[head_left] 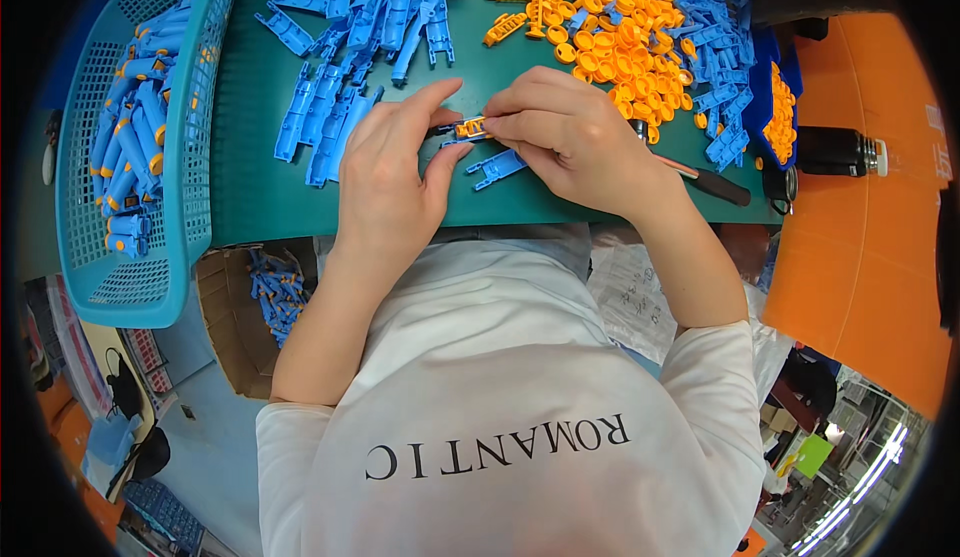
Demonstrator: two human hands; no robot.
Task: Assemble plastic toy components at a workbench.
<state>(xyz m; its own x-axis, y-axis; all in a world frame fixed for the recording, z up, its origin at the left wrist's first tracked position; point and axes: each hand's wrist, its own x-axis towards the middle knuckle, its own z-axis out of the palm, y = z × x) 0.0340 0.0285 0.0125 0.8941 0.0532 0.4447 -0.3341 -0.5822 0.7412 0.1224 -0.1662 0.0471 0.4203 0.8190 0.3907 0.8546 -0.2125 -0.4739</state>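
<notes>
Between my hands, over the green table, is a small blue plastic shell (462,142) with an orange ladder-like insert (470,128) sitting in it. My left hand (395,172) steadies the shell's left end between thumb and a bent finger, its index finger raised. The fingertips of my right hand (570,137) pinch the insert's right end, partly hiding it. Just below them a separate blue half shell (497,168) lies on the table. Left of my hands are several long blue half shells (322,117), lying side by side.
A blue basket (192,172) of blue-and-orange pieces stands left. Orange caps (605,52) and more blue parts (715,82) are heaped at the far right. A dark-handled tool (722,188) and a black bottle (835,151) lie right. Below the table edge is a cardboard box (225,302).
</notes>
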